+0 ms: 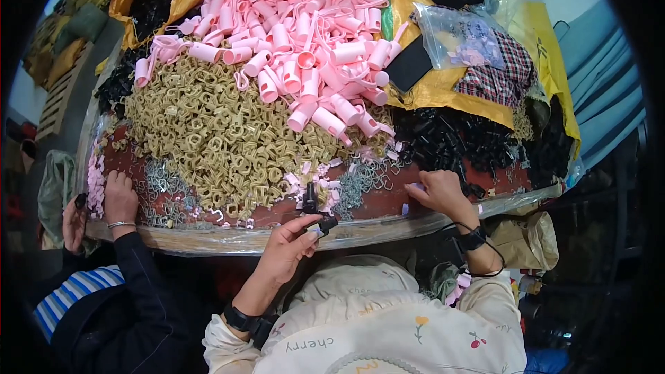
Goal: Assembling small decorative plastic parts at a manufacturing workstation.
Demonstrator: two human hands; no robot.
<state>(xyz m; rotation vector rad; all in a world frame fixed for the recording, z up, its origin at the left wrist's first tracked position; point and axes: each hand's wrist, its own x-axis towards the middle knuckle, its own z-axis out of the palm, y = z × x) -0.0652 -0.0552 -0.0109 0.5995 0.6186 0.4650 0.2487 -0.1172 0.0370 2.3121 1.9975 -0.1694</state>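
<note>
My left hand (pixel 285 248) is closed around a small black plastic part (pixel 325 226), held at the table's front edge between thumb and fingers. A bit of pale lilac shows on that part beside my thumb. Over the red tabletop, my right hand (pixel 442 192) has its fingers bent down and together. At their tips is a small lilac piece (pixel 418 186), mostly covered by the fingers. Another lilac piece (pixel 405 209) lies just below them. Beyond my left hand, a black part (pixel 310 197) stands among small pink pieces (pixel 298 181) and metal hooks (pixel 357 183).
Olive-tan plastic clips (pixel 215 125) form a large heap under pink plastic tubes (pixel 305 59). Black parts (pixel 443 140) are piled at right, near a dark flat slab (pixel 409 66) on yellow sacking. At left, another person's hands (pixel 121 197) work at the wooden edge (pixel 208 241).
</note>
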